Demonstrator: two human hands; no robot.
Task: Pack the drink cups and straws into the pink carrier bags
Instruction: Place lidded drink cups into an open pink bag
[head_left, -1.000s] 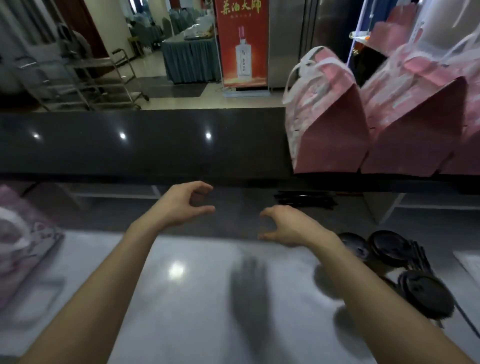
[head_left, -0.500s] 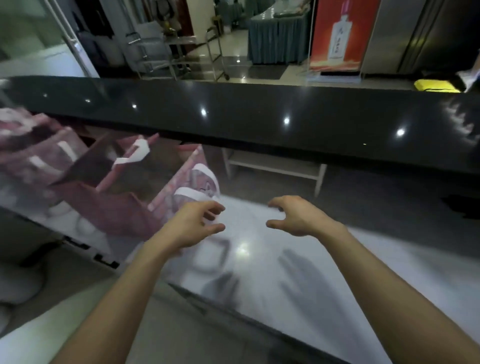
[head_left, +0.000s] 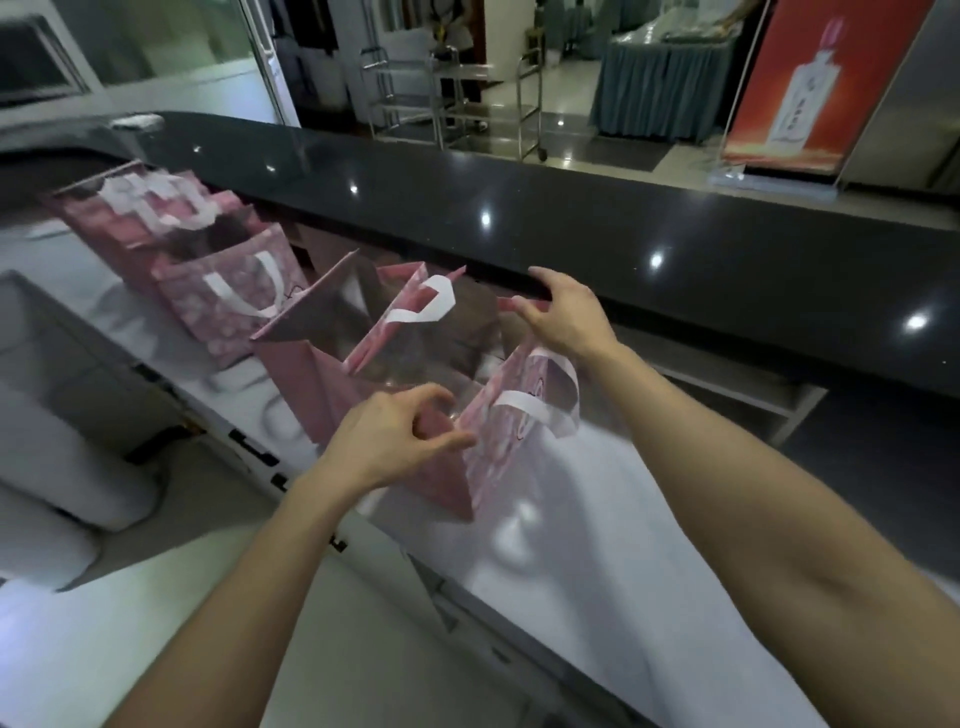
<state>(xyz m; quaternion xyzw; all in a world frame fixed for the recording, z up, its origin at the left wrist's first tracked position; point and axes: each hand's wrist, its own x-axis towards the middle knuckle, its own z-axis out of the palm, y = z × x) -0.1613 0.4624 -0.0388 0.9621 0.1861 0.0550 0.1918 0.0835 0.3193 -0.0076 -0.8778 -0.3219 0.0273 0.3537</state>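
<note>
From the head view, the left hand (head_left: 387, 441) sat at the near top edge of the nearest pink carrier bag (head_left: 488, 457), thumb and forefinger curled toward each other at the rim; whether they already pinched the paper or merely closed on it, I cannot tell, as the frame was smeared there. The right hand (head_left: 563, 312) was at the far rim of the same bag, fingers bent and seemingly pinching that edge, just under the lip of the dark counter (head_left: 675, 218). The bag stood open between the two hands on the pale worktop (head_left: 597, 545), its white handle (head_left: 540, 402) drooping over the side below the right wrist.

Beyond the left hand, farther along the worktop, stood more pink bags (head_left: 228, 291), close against the one being handled (one seemed to touch it, though the overlap made this hard to judge).

No drink cups or straws showed in this view, so packing proper looked not yet begun.

The risks, as I judged them: the bag was light paper and stood close to the worktop's near edge, so a tug from the left hand alone could tip it or slide it off. Pulling the rims apart unevenly could crease or tear a corner fold. The neighbouring bag could be dragged or toppled with it. The loose handle could also fold inward and block the opening.
</note>
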